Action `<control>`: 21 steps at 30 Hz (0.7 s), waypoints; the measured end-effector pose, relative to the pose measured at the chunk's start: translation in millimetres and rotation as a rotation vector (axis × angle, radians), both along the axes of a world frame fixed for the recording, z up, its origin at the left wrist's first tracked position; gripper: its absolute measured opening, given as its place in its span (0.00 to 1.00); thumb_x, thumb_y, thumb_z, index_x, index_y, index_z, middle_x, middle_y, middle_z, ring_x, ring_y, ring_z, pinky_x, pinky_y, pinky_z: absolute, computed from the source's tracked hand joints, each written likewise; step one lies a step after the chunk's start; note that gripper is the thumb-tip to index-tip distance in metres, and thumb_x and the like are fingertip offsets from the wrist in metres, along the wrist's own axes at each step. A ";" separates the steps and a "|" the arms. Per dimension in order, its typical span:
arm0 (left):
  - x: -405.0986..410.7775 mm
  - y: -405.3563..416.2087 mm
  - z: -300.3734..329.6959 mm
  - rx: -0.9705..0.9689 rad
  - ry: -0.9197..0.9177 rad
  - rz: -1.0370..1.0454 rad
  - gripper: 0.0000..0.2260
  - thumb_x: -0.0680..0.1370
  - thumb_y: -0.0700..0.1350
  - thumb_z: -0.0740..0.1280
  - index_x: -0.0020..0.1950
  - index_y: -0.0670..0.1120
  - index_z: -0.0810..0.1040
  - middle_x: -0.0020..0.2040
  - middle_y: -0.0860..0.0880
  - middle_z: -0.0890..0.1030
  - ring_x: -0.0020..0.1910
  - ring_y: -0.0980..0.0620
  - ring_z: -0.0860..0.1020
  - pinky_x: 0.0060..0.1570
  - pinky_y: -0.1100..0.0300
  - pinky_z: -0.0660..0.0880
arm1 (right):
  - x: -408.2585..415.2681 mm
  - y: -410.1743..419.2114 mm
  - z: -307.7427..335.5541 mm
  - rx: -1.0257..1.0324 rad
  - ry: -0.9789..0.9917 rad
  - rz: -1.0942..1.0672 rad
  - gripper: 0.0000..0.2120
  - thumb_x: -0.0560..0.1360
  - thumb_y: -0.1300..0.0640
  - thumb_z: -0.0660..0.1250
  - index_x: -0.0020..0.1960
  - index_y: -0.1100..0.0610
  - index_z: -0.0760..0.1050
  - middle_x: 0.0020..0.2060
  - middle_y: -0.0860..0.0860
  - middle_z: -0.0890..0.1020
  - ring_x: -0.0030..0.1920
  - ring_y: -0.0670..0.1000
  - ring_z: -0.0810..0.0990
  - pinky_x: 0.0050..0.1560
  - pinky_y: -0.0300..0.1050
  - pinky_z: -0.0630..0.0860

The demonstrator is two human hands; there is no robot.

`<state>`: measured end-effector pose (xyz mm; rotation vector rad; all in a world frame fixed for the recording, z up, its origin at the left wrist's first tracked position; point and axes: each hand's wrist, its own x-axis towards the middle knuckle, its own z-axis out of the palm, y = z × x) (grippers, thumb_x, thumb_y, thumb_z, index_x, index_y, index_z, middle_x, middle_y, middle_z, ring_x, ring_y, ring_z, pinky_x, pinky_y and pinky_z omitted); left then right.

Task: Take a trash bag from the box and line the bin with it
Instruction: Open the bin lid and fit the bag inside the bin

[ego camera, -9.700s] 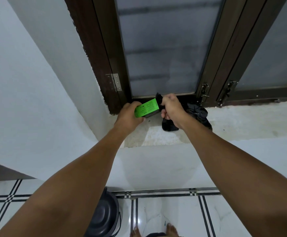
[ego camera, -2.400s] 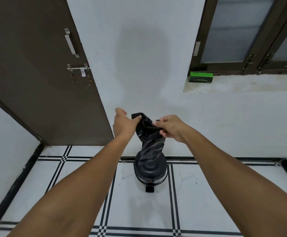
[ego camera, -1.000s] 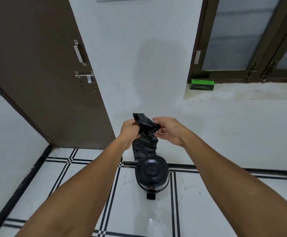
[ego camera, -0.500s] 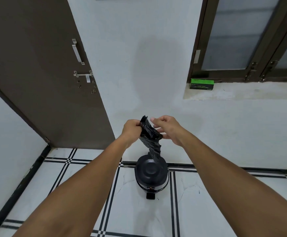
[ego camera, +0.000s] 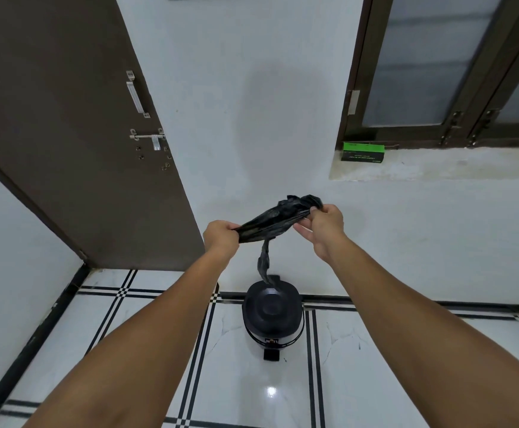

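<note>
A crumpled black trash bag (ego camera: 270, 222) is stretched between my two hands in front of the white wall. My left hand (ego camera: 222, 234) grips its lower left end. My right hand (ego camera: 323, 225) pinches its upper right end. A twisted tail of the bag hangs down toward the black pedal bin (ego camera: 272, 316), which stands on the floor below with its lid closed. The green bag box (ego camera: 363, 152) lies on the window sill at the upper right, away from both hands.
A brown door (ego camera: 66, 134) with a handle and latch stands at the left. The window sill (ego camera: 452, 168) runs along the right under a dark-framed window. White floor tiles with black lines surround the bin.
My hands have moved apart, pulling the bunched bag out sideways between them. The right hand has risen and shifted right. The bin and the box have stayed where they were.
</note>
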<state>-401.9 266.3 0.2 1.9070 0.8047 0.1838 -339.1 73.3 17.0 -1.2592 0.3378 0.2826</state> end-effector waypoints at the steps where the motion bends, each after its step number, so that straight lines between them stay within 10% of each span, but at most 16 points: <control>1: -1.1 2.1 -1.7 -0.026 0.029 0.035 0.16 0.79 0.32 0.60 0.53 0.44 0.87 0.41 0.47 0.83 0.42 0.42 0.83 0.44 0.54 0.80 | 0.1 0.1 0.0 0.032 0.005 -0.009 0.10 0.85 0.62 0.58 0.65 0.62 0.69 0.55 0.60 0.83 0.48 0.57 0.87 0.52 0.51 0.85; 5: -1.7 -0.4 -2.8 -0.033 0.118 -0.119 0.13 0.73 0.41 0.68 0.55 0.52 0.81 0.57 0.46 0.81 0.51 0.46 0.81 0.56 0.50 0.81 | -4.1 7.4 2.9 0.059 -0.019 0.007 0.08 0.85 0.64 0.57 0.63 0.62 0.68 0.56 0.62 0.83 0.48 0.58 0.87 0.45 0.50 0.86; 8: 0.5 -6.3 0.1 -0.216 0.039 -0.247 0.29 0.69 0.54 0.75 0.69 0.53 0.75 0.66 0.49 0.73 0.62 0.47 0.78 0.57 0.55 0.77 | -5.4 13.9 4.0 -0.058 -0.063 0.074 0.07 0.84 0.65 0.56 0.61 0.62 0.70 0.55 0.61 0.82 0.44 0.56 0.86 0.37 0.46 0.85; 14: 11.6 -12.9 -1.6 -0.034 -0.051 -0.198 0.15 0.77 0.52 0.73 0.36 0.44 0.79 0.36 0.51 0.79 0.37 0.49 0.77 0.47 0.51 0.81 | -2.4 16.9 2.0 -0.064 -0.030 0.106 0.12 0.82 0.67 0.53 0.60 0.62 0.72 0.55 0.60 0.82 0.46 0.57 0.84 0.44 0.51 0.85; 21: 1.6 15.6 -8.7 -0.073 -0.002 0.217 0.11 0.78 0.46 0.63 0.37 0.43 0.72 0.37 0.44 0.78 0.35 0.44 0.75 0.37 0.54 0.73 | 11.8 -4.2 -6.8 -0.080 0.048 -0.149 0.16 0.78 0.70 0.51 0.60 0.60 0.72 0.57 0.57 0.79 0.58 0.59 0.81 0.55 0.59 0.84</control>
